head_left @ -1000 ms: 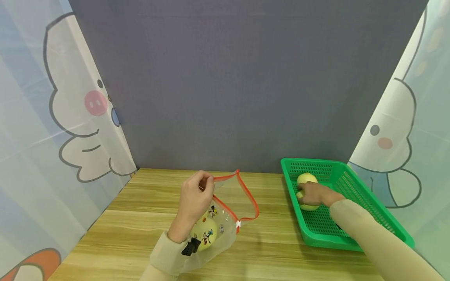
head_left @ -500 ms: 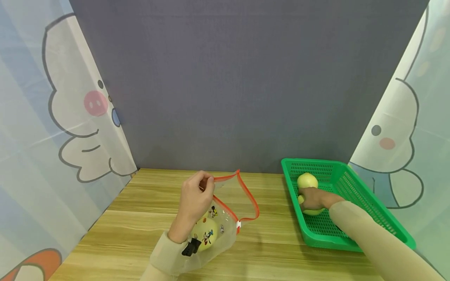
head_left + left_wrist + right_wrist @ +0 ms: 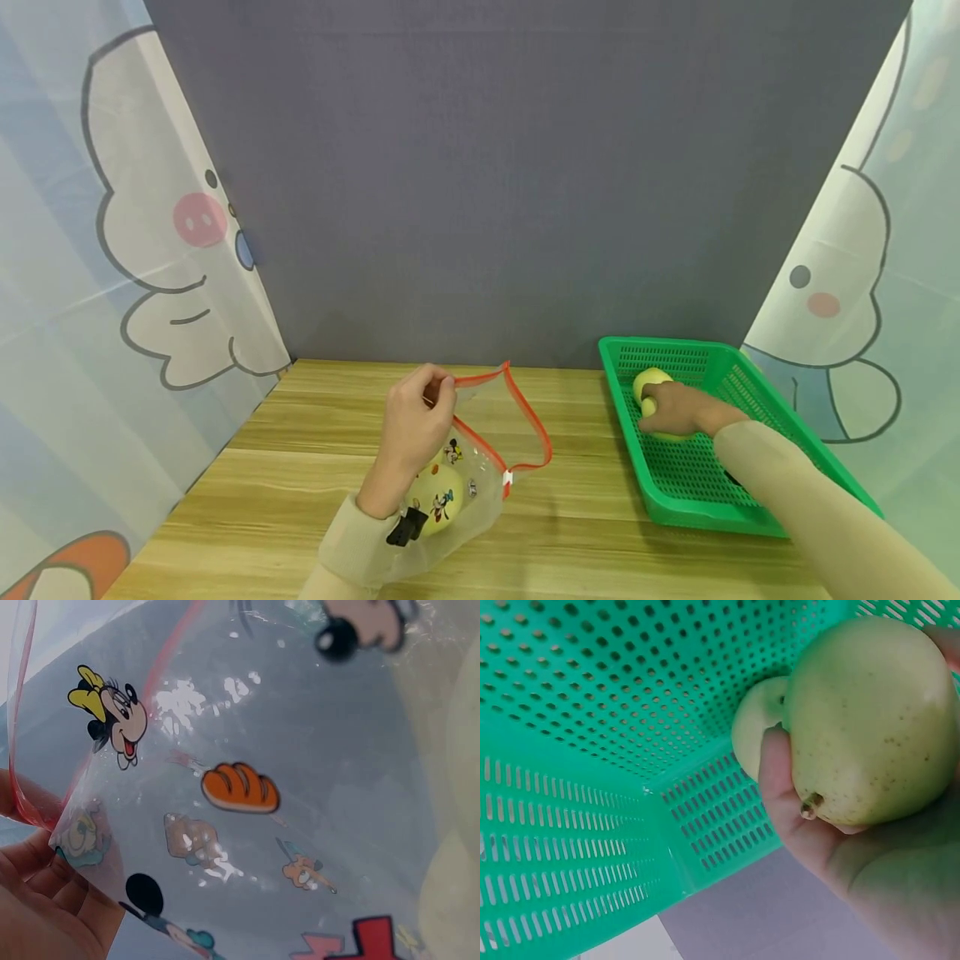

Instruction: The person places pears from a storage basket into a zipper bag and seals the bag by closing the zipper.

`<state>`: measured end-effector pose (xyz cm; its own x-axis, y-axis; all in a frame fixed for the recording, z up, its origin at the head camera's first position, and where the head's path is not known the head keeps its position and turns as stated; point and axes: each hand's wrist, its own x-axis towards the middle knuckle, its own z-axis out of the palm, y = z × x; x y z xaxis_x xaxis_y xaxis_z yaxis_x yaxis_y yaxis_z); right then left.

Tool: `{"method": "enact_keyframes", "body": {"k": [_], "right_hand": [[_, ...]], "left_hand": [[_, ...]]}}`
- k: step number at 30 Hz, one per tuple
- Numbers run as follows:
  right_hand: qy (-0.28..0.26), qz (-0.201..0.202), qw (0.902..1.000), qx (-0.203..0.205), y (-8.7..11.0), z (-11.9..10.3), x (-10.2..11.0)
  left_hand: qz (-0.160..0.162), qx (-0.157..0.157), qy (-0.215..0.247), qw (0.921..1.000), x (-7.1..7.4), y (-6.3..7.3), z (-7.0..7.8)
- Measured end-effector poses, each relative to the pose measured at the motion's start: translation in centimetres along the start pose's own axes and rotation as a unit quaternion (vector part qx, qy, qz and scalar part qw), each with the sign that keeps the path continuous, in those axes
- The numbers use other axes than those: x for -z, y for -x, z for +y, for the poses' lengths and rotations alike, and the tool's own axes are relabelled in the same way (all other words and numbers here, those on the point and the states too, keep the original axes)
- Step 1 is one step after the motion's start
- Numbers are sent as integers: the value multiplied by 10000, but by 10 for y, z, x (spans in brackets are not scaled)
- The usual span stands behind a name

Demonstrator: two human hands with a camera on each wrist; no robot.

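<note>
My left hand (image 3: 420,412) pinches the rim of a clear zip bag (image 3: 487,504) with a red-orange edge and cartoon prints. The bag's mouth gapes toward the right, and pale yellow round fruit (image 3: 444,493) shows through its side. In the left wrist view, thumb and fingers hold the edge of the plastic. Over in the green basket (image 3: 750,518), my right hand (image 3: 678,408) grips a yellow-green pear (image 3: 877,720) with a short stem and brown specks. A second pear (image 3: 756,724) lies just behind it, against the basket's far left part.
The basket stands at the right of a wooden table (image 3: 570,517); its side walls are slotted. A dark grey panel (image 3: 480,183) rises behind the table. Printed curtains (image 3: 150,208) hang at both sides.
My right hand first pulled the gripped pear slightly nearer, then raised it a little, now partly covering the other pear. The left hand and bag have stayed put.
</note>
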<state>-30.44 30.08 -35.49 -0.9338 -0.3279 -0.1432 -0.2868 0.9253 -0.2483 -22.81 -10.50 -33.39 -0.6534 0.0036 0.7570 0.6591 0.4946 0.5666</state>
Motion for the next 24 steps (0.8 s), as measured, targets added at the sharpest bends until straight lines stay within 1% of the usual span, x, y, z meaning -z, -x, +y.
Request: {"method": "enact_keyframes", "body": {"k": [6, 11, 17, 24], "right_hand": [[-35, 282, 9996, 57, 2, -4, 8], [-203, 495, 9985, 75, 1, -5, 11], [-370, 758, 9962, 202, 1, -10, 13], [-497, 920, 9944, 152, 4, -17, 18]], "left_hand": [[6, -10, 14, 10000, 0, -1, 0], [14, -14, -26, 10000, 1, 0, 0], [10, -6, -58, 10000, 1, 0, 1], [-3, 31, -75, 10000, 2, 0, 2]]}}
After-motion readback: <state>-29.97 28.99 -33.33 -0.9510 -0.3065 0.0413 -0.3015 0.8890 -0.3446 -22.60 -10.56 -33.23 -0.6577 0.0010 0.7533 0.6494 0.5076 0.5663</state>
